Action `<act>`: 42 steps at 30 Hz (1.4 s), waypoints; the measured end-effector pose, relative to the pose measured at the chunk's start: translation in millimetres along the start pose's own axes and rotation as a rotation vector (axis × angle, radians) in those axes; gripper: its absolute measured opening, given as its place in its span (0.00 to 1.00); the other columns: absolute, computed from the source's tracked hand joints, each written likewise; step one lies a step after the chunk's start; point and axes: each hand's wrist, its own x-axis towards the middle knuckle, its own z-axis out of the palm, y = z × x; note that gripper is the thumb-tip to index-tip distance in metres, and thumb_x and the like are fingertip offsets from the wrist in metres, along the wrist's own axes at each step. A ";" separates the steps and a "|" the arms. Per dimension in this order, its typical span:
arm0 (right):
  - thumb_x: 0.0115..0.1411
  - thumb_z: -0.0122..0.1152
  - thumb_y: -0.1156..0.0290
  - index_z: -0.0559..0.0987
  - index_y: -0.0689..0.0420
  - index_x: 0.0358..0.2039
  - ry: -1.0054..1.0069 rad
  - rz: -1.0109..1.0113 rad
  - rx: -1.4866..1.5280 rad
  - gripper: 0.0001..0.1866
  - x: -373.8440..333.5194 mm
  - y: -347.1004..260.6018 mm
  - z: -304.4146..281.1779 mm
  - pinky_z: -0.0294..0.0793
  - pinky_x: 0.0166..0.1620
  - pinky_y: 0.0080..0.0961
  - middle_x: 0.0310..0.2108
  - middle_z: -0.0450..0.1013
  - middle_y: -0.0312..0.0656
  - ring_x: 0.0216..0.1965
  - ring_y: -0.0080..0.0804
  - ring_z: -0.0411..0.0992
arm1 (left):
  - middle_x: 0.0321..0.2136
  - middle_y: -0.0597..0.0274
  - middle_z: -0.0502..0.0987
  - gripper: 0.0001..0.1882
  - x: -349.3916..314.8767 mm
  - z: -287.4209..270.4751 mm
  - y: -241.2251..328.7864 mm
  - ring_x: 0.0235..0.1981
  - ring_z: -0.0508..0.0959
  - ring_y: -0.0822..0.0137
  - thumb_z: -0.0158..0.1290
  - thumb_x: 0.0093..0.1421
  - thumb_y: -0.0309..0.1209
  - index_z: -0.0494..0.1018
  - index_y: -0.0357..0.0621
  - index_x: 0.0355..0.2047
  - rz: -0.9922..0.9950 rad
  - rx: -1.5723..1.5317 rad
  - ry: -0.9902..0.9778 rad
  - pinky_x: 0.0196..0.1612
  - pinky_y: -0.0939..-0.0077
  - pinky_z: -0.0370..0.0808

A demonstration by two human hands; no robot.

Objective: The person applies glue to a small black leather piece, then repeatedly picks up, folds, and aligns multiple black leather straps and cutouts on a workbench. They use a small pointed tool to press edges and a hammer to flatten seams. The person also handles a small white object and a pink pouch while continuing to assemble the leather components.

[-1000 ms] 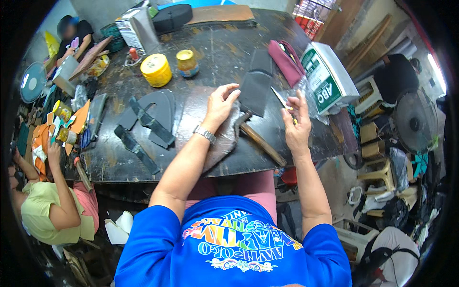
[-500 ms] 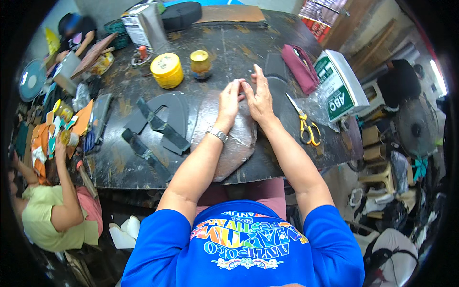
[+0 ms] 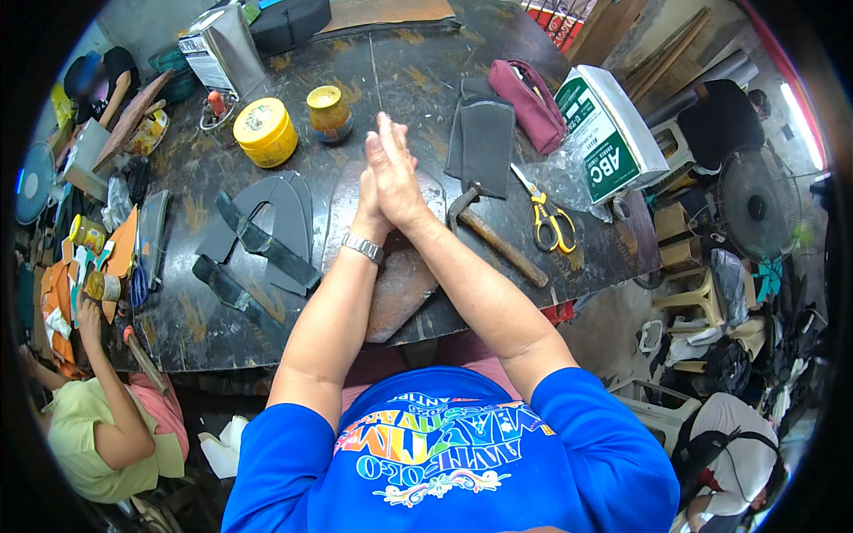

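Palm against palm, my left hand (image 3: pixel 370 206) and my right hand (image 3: pixel 397 182) meet above a worn brown slab (image 3: pixel 395 298) on the table. Their fingers are stretched out, and I see nothing held between them. My right hand covers much of the left. A wristwatch (image 3: pixel 362 249) is on my left wrist. Right of my hands lies a hammer (image 3: pixel 505 249) with a wooden handle, its head by some dark grey flat pieces (image 3: pixel 480 142). To the left are grey sole-shaped sheets (image 3: pixel 289 200) with black straps (image 3: pixel 267 240) across them.
Yellow-handled scissors (image 3: pixel 551 222), a maroon pouch (image 3: pixel 529 107) and a white-and-green box (image 3: pixel 609 133) sit at the right. A yellow tub (image 3: pixel 265 133), a glue jar (image 3: pixel 330 115) and a metal can (image 3: pixel 222 53) stand farther back. Another person (image 3: pixel 115 422) works at the left.
My hands have come from touching at the fingertips to lying palm to palm. The view has shifted, so the table things sit farther left. The hammer, hidden before, now shows.
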 end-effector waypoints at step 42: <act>0.66 0.42 0.35 0.56 0.55 0.72 -0.376 -0.220 -0.108 0.45 -45.0 7.5 -3.5 0.29 0.72 0.52 0.73 0.46 0.53 0.75 0.51 0.38 | 0.72 0.50 0.50 0.43 4.9 -23.0 29.4 0.72 0.52 0.50 0.26 0.68 0.66 0.39 0.53 0.74 0.070 -0.372 0.223 0.70 0.45 0.55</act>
